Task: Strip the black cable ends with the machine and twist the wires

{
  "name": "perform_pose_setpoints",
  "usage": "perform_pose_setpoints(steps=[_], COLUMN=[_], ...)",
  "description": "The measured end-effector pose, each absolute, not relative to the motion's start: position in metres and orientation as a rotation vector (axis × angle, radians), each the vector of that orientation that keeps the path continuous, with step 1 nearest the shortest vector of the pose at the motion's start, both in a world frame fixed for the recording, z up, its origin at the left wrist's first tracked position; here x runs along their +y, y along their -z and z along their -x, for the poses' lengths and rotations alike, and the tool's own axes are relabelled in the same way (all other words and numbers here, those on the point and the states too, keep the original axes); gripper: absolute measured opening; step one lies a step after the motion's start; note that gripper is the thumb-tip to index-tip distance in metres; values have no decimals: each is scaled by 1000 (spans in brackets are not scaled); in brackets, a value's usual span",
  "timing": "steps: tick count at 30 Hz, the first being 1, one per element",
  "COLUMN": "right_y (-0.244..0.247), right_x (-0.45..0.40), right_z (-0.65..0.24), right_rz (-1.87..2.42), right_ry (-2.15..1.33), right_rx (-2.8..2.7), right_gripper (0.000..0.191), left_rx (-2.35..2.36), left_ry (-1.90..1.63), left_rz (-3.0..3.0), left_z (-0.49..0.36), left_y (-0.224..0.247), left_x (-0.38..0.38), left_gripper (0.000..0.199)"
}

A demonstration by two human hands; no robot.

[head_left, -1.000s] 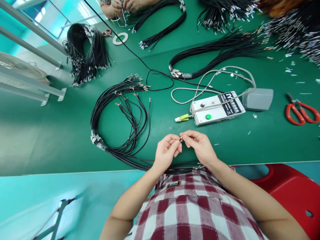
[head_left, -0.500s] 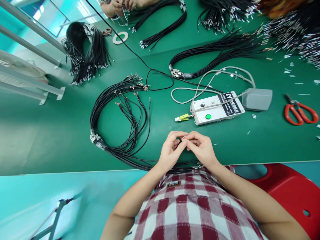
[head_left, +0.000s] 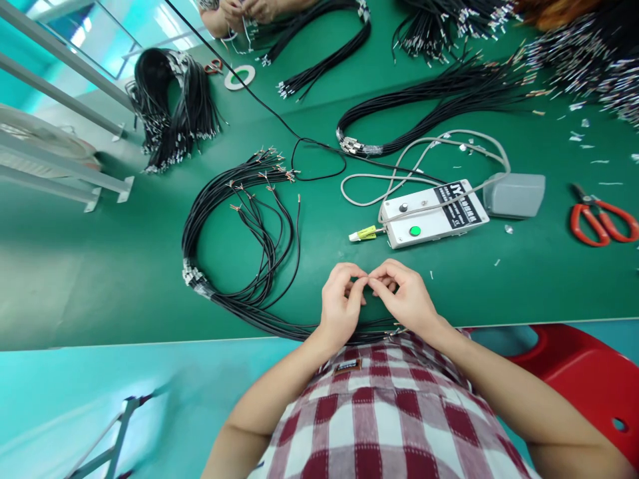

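Observation:
Low over the table's front edge, my left hand (head_left: 343,299) and my right hand (head_left: 402,293) meet fingertip to fingertip. Each is closed in a pinch. Between them is the end of a thin black cable, now almost wholly covered by my fingers. Below and to the left lies a bundle of black cables (head_left: 187,226), curved into a loop and bound with a clear tie near silvery connectors (head_left: 192,273). Its far ends show stripped, coppery wires. Part of the bundle runs beneath my wrists along the table edge.
Ahead sits a white control box (head_left: 434,214) with a green button, a yellow-tipped lead (head_left: 364,234) and a grey pedal-like block (head_left: 514,195). Red-handled cutters (head_left: 604,216) lie right. More cable bundles (head_left: 399,116), a tape roll (head_left: 239,77) and another person's hands (head_left: 249,12) are farther back.
The coppery wire and black cable that showed between my fingers are now hidden. My fingertips have drawn into a tighter pinch, and my left hand has turned slightly.

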State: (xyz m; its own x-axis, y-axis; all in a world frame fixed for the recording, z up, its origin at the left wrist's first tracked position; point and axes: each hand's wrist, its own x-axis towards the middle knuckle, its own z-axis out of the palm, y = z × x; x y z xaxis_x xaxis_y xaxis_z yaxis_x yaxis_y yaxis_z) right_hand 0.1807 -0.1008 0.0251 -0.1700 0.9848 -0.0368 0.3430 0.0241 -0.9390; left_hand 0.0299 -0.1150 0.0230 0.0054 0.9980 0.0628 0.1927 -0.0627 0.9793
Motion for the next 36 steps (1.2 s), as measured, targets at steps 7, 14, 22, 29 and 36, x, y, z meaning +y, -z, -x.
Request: perform_pose_setpoints(steps=[7, 14, 22, 29, 36], right_y=[-27, -25, -27, -38, -42], right_x=[-102, -100, -91, -78, -60], right_z=[-184, -183, -199, -193, -196], right_rz=[1427, 1467, 1367, 1140, 1130], right_ry=[-965, -876, -450, -125, 36], right_rx=[-1838, -1939, -2098, -2479, -2508], right_gripper=[11, 13, 17, 19, 20], left_rx=[1457, 1507, 1297, 1236, 1362], left_ry=[-1181, -1115, -973, -882, -963], left_rz=[-2022, -1794, -1096, -1104, -1742], left_z=[-27, -25, -11, -7, 1], left_y=[-12, -6, -20, -23, -21], left_x=[-118, -121, -98, -91, -88], left_gripper=[13, 14, 24, 28, 14])
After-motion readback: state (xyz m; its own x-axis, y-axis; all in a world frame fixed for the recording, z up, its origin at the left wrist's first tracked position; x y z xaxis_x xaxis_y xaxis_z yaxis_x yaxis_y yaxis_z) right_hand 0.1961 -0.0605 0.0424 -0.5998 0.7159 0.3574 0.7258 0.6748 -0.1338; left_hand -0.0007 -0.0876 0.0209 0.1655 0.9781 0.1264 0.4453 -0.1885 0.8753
